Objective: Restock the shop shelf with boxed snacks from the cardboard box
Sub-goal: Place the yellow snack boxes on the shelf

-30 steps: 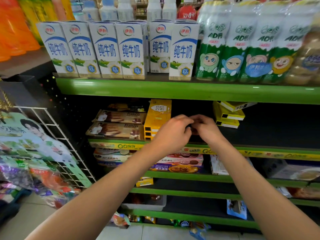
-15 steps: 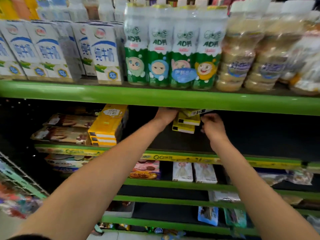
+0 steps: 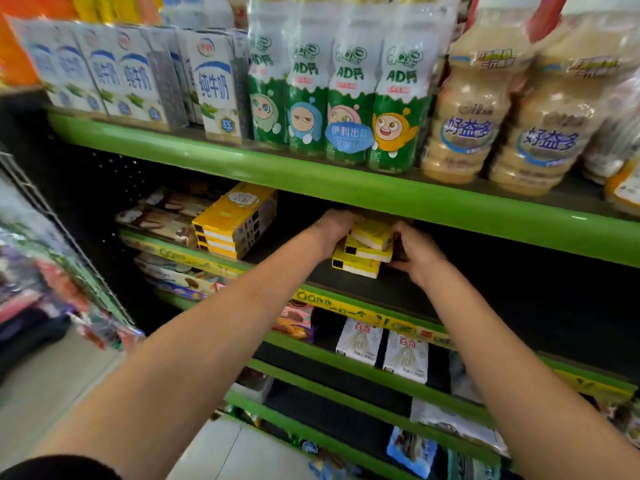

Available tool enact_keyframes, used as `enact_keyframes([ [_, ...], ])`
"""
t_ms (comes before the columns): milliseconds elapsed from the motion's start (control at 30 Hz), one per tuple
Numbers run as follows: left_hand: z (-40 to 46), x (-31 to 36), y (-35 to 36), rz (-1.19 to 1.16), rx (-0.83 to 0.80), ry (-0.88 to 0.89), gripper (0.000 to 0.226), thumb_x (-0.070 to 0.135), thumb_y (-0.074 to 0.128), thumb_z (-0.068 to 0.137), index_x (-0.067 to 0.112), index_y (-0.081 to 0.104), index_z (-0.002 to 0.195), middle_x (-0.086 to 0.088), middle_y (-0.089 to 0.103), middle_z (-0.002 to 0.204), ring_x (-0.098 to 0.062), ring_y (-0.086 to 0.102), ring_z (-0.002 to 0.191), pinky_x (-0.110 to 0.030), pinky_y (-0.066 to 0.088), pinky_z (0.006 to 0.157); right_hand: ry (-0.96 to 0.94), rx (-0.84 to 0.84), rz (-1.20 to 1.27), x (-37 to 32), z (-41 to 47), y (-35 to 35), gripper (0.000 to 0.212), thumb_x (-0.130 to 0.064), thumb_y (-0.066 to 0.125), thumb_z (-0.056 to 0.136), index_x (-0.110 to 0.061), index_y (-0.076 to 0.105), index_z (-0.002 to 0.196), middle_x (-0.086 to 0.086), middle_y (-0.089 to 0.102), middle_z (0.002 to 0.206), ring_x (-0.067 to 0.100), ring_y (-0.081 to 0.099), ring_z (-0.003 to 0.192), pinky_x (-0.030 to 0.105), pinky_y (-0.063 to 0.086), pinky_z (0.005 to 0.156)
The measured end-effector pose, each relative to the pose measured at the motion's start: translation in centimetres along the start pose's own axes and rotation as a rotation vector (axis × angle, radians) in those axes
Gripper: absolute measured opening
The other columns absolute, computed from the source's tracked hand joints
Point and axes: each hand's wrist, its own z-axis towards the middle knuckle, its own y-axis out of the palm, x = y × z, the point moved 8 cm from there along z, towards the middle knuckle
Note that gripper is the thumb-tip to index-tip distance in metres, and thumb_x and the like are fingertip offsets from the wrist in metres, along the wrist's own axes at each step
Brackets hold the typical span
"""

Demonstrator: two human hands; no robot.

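A small stack of yellow snack boxes (image 3: 363, 252) stands on the dark second shelf (image 3: 485, 299), under the green shelf edge. My left hand (image 3: 334, 228) grips the stack's left side and my right hand (image 3: 414, 249) grips its right side. Left of it sits another stack of the same yellow boxes (image 3: 232, 221). The cardboard box is out of sight.
Milk cartons (image 3: 211, 84), green AD drink bottles (image 3: 346, 91) and beige bottles (image 3: 474, 109) fill the shelf above. Biscuit packs (image 3: 162, 216) lie far left. White snack boxes (image 3: 381, 348) stand one shelf lower. A wire rack with bags (image 3: 45, 258) hangs at the left.
The view swung right. Both hands moved from the shelf's front edge to the loose yellow boxes and closed in on the stack from both sides, squaring it up.
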Motion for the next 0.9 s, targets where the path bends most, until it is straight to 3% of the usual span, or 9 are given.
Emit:
enact_keyframes([
  [67,-1.5,-0.5,-1.6,-0.026,-0.012,-0.065,0.018,0.012,0.046,0.099,0.015,0.063,0.091,-0.008,0.066,0.082,-0.021,0.064,0.068,-0.027,0.053,0.064,0.007,-0.076,-0.073,0.1,-0.1,1.4,0.016,-0.030,0.052,0.093,-0.021,0.063,0.101,0.001,0.066,0.090,0.016,0.062,0.079,0.028,0.046,0.059],
  [133,-2.5,-0.7,-3.0,-0.043,-0.010,-0.089,0.018,0.017,0.045,0.099,0.017,0.060,0.089,-0.005,0.066,0.079,-0.023,0.061,0.078,-0.033,0.050,0.078,0.013,-0.139,-0.111,0.2,-0.4,3.3,0.018,-0.031,0.051,0.095,-0.020,0.064,0.099,0.003,0.068,0.092,0.017,0.064,0.078,0.026,0.046,0.061],
  [200,-3.4,-0.6,-4.1,-0.073,0.022,-0.086,0.018,0.024,0.047,0.100,0.018,0.062,0.091,-0.002,0.069,0.080,-0.023,0.062,0.085,-0.034,0.049,0.086,-0.016,-0.164,-0.135,0.1,-0.9,5.4,0.027,-0.033,0.051,0.098,-0.015,0.066,0.110,0.005,0.068,0.106,0.021,0.064,0.091,0.027,0.047,0.070],
  [267,-4.2,-0.1,-4.5,-0.096,0.017,-0.067,0.025,0.027,0.045,0.101,0.019,0.064,0.087,0.000,0.071,0.075,-0.020,0.065,0.077,-0.030,0.053,0.073,-0.065,-0.141,-0.103,-0.3,-1.5,7.0,0.033,-0.035,0.049,0.100,-0.013,0.067,0.115,0.008,0.068,0.114,0.024,0.064,0.101,0.030,0.051,0.082],
  [400,-5.7,1.8,-5.5,-0.098,0.004,0.035,0.025,0.026,0.047,0.101,0.020,0.069,0.091,0.004,0.076,0.077,-0.012,0.072,0.066,-0.023,0.055,0.053,-0.071,-0.107,0.026,-1.0,-2.8,8.5,0.027,-0.038,0.050,0.098,-0.017,0.068,0.095,0.011,0.072,0.110,0.028,0.067,0.101,0.045,0.053,0.096],
  [467,-6.6,2.1,-6.5,-0.122,0.004,0.063,0.020,0.020,0.051,0.098,0.020,0.071,0.093,0.000,0.077,0.089,-0.015,0.072,0.079,-0.026,0.058,0.064,-0.052,-0.123,0.066,-0.9,-3.8,8.8,0.025,-0.036,0.053,0.097,-0.016,0.067,0.092,0.010,0.073,0.105,0.028,0.068,0.097,0.046,0.054,0.094],
  [567,-8.2,1.2,-7.9,-0.186,-0.089,0.069,0.021,0.014,0.055,0.089,0.019,0.075,0.092,-0.005,0.073,0.104,-0.023,0.067,0.095,-0.038,0.053,0.089,-0.094,-0.137,0.078,-1.0,-6.2,8.7,0.024,-0.031,0.057,0.093,-0.014,0.068,0.107,0.010,0.073,0.106,0.027,0.069,0.098,0.046,0.054,0.094],
  [733,-10.8,-2.5,-9.9,-0.235,-0.279,0.029,0.045,0.017,0.063,0.078,0.016,0.063,0.123,-0.010,0.068,0.121,-0.030,0.064,0.108,-0.055,0.047,0.098,-0.179,-0.206,-0.006,-0.3,-11.7,9.1,0.015,-0.024,0.061,0.093,-0.029,0.066,0.106,-0.005,0.076,0.099,0.012,0.073,0.087,0.032,0.055,0.078],
  [900,-10.9,-5.6,-10.9,-0.215,-0.324,-0.021,0.036,0.044,0.052,0.098,0.034,0.055,0.132,0.004,0.070,0.123,-0.020,0.067,0.112,-0.053,0.050,0.097,-0.121,-0.176,-0.003,2.0,-14.2,10.4,0.026,-0.017,0.059,0.095,-0.025,0.064,0.119,-0.001,0.074,0.107,0.015,0.072,0.094,0.031,0.055,0.082],
])
